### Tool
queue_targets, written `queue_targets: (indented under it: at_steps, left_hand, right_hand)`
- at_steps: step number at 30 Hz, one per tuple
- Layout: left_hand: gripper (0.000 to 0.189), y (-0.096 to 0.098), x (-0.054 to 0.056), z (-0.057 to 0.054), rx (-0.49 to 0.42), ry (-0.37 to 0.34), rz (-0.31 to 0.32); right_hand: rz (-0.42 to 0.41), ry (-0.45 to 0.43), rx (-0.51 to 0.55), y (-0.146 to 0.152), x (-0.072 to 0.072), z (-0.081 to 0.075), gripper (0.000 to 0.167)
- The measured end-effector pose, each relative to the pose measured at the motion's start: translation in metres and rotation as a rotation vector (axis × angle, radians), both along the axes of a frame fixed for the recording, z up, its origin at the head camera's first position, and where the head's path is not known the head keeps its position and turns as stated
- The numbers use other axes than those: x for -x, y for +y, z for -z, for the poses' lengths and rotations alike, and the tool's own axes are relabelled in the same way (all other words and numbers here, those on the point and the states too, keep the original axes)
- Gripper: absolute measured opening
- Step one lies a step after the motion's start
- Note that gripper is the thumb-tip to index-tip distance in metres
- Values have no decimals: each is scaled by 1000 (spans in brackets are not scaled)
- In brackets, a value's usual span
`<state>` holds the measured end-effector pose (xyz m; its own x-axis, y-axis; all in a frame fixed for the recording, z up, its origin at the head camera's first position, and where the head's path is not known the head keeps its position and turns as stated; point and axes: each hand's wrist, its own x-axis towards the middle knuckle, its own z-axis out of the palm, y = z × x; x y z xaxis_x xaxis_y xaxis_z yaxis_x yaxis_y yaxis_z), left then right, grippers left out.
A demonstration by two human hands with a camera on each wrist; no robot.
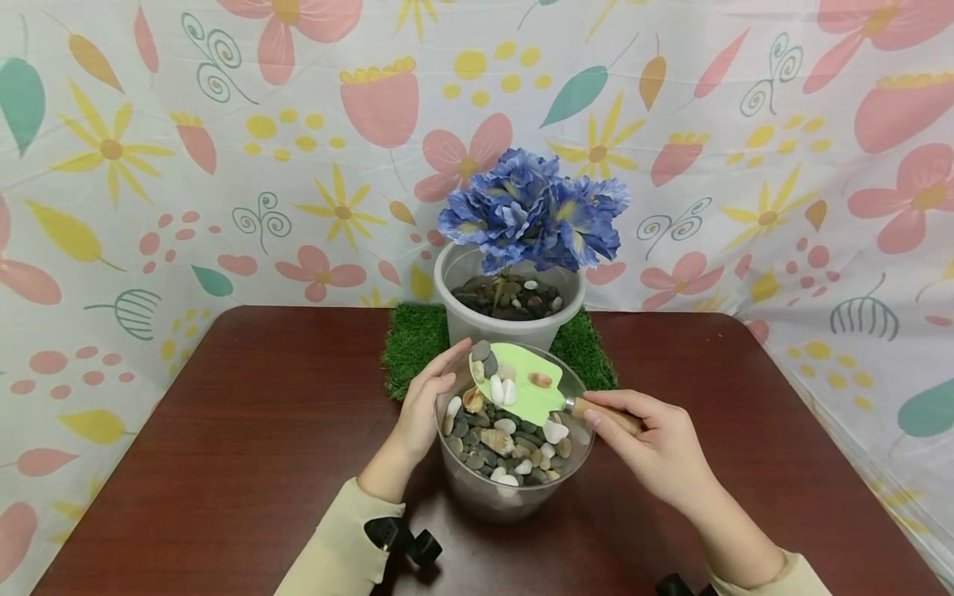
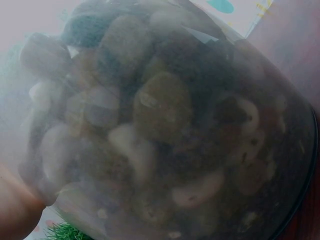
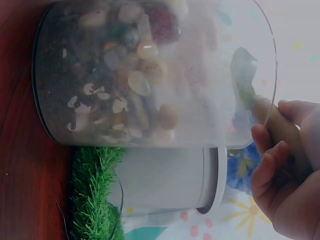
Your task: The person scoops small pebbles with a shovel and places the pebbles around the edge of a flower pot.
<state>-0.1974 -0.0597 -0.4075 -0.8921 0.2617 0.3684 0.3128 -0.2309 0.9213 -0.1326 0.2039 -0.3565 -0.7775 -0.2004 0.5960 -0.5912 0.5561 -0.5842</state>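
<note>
My right hand (image 1: 659, 439) grips the wooden handle of a small garden trowel (image 1: 532, 404) with a pale green blade. Grey, white and tan pebbles (image 1: 503, 389) lie on the blade, gathered toward its left end. The blade is over the clear plastic bucket (image 1: 498, 501), which holds pebbles and seashells. Along the bucket's left side, my left hand (image 1: 417, 410) rests with fairly straight fingers beside the rim. Through the bucket's wall, blurred stones and shells show in both wrist views; the right wrist view also shows my right hand (image 3: 287, 185) on the handle.
Behind the bucket, a white pot (image 1: 507, 323) with blue artificial flowers (image 1: 532, 211) and dark stones stands on an artificial grass mat (image 1: 417, 339). A dark reddish wooden table (image 1: 246, 447) carries everything. A flower-patterned cloth (image 1: 298, 165) hangs at the back.
</note>
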Motion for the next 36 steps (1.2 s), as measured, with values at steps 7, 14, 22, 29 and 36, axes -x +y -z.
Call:
queue_targets:
  at_steps: [7, 14, 22, 29, 36]
  left_hand:
    - [54, 0, -2, -1, -1, -1, 13]
    - [54, -1, -2, -1, 5, -2, 19]
    - [54, 0, -3, -2, -21, -7, 39]
    - [55, -1, -2, -2, -18, 14, 66]
    - [54, -2, -1, -1, -13, 34, 78]
  right_hand:
    - [14, -1, 17, 1, 4, 2, 24]
    - [0, -8, 53, 0, 7, 2, 23]
    - [10, -16, 52, 0, 12, -2, 21]
    - [14, 5, 34, 2, 18, -7, 21]
    - [15, 17, 30, 2, 21, -12, 20]
